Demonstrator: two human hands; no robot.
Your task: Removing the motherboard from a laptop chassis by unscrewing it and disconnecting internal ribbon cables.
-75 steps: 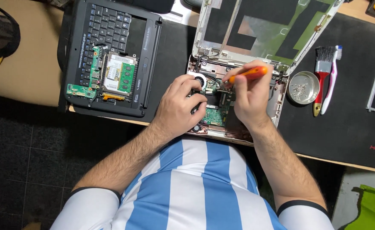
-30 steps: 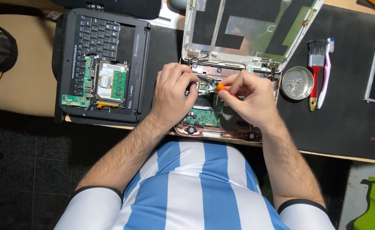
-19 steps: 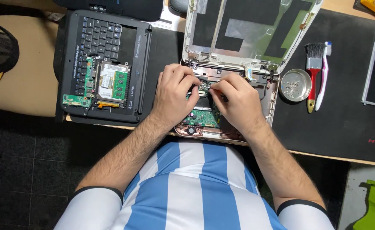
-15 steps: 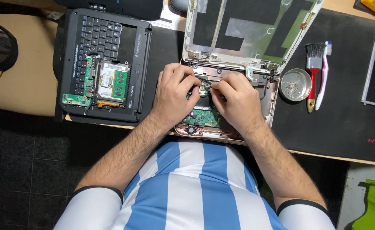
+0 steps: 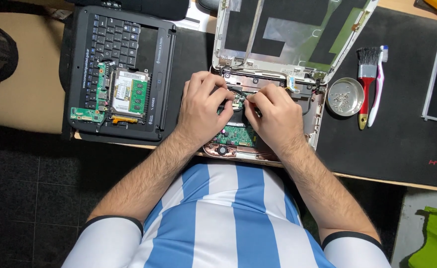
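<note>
Seemingly both hands' fingers [image 5: 227, 100] pinch together inside opened laptop [image 5: 238, 134], beside screw dish [image 5: 345, 97].

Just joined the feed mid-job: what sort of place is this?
Likely an electronics repair bench: an opened laptop under both hands, a removed keyboard panel carrying circuit boards, a dish of screws and a brush.

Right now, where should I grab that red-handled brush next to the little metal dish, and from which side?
Grip the brush by its red handle, near the middle, coming from above. It lies flat on the black mat, bristles pointing away, with the metal dish on one side and a toothbrush close on the other, so pinching downward seems easiest.
</note>
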